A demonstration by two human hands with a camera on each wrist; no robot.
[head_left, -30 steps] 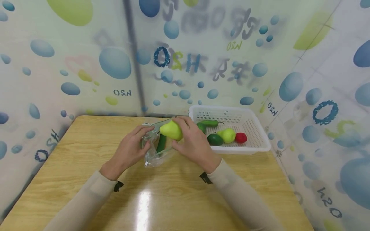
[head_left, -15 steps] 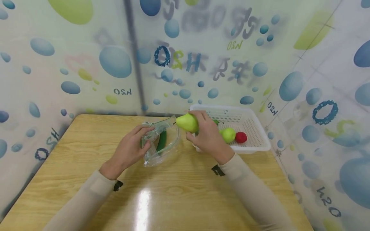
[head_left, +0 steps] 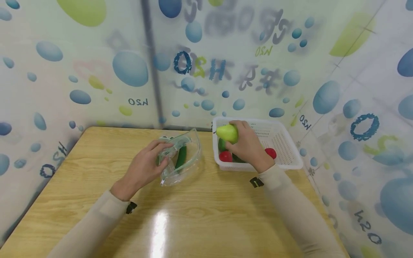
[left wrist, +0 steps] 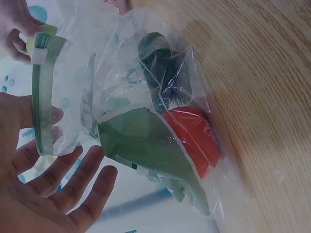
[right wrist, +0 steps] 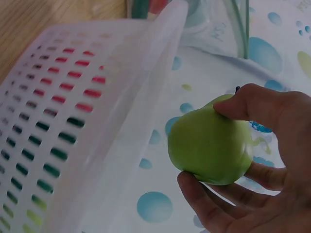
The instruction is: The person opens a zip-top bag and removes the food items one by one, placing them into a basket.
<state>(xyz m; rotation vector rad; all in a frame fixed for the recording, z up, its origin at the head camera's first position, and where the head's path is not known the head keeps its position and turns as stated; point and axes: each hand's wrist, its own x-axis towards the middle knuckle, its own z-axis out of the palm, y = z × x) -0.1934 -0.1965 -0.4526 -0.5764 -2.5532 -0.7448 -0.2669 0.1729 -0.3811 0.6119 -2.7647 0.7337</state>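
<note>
My right hand [head_left: 246, 143] grips a yellow-green pear [head_left: 227, 133] over the left part of a white perforated basket [head_left: 290, 163]. In the right wrist view, thumb and fingers wrap the pear [right wrist: 211, 143]. On the left, my left hand [head_left: 145, 165] holds the edge of a clear zip bag [head_left: 190, 172], whose mouth gapes toward the basket. Through the plastic shows a long dark green vegetable like a cucumber [head_left: 181, 157]. The left wrist view also shows something red [left wrist: 194, 138] in the bag and a green zip strip [left wrist: 43, 97] beside the thumb.
Inside the basket lie a red round piece [head_left: 226, 156] at the left, another red piece [head_left: 270, 153] farther right, and green produce [head_left: 222, 144] partly behind my right hand. The wooden table [head_left: 193, 215] meets a patterned wall [head_left: 206, 89] at the back.
The right hand has carried the pear rightward, from the bag's mouth to above the basket. The left hand and bag have stayed in place; the bag's opening is now uncovered.
</note>
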